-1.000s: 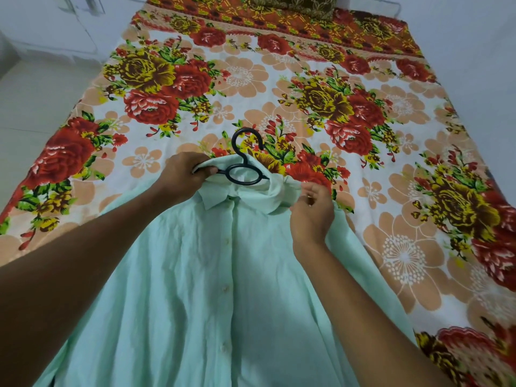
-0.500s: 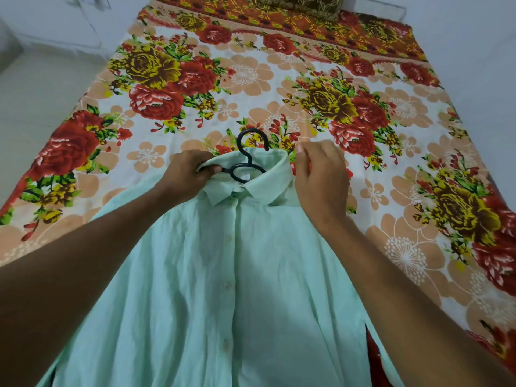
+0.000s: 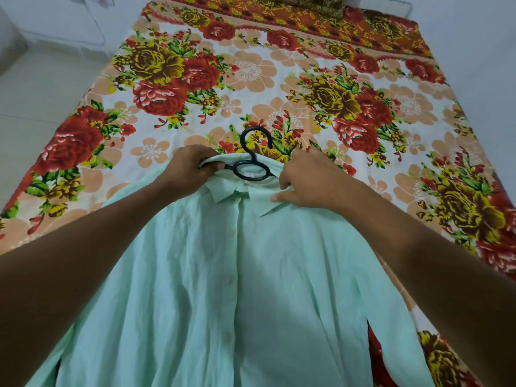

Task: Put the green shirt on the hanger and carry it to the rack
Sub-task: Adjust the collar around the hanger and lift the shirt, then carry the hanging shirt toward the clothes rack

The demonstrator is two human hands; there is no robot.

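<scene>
The shirt (image 3: 237,275) lies on the bed (image 3: 251,79), hanger (image 3: 252,163) at its collar, one hand (image 3: 190,170) left, one hand (image 3: 310,178) right.

A plain pale mint-green button-up shirt (image 3: 251,275) is lying over a white bedsheet (image 3: 265,88) showing red and mustard roses with peach blossoms; the thin plastic hanger (image 3: 252,163) is looking black, perhaps dark navy.

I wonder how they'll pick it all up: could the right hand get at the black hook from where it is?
Probably yes. The hook sticks out bare above the collar, lying on the bedsheet, just beside the right hand. Nothing covers it; that hand would only need to let go of the shirt.
</scene>
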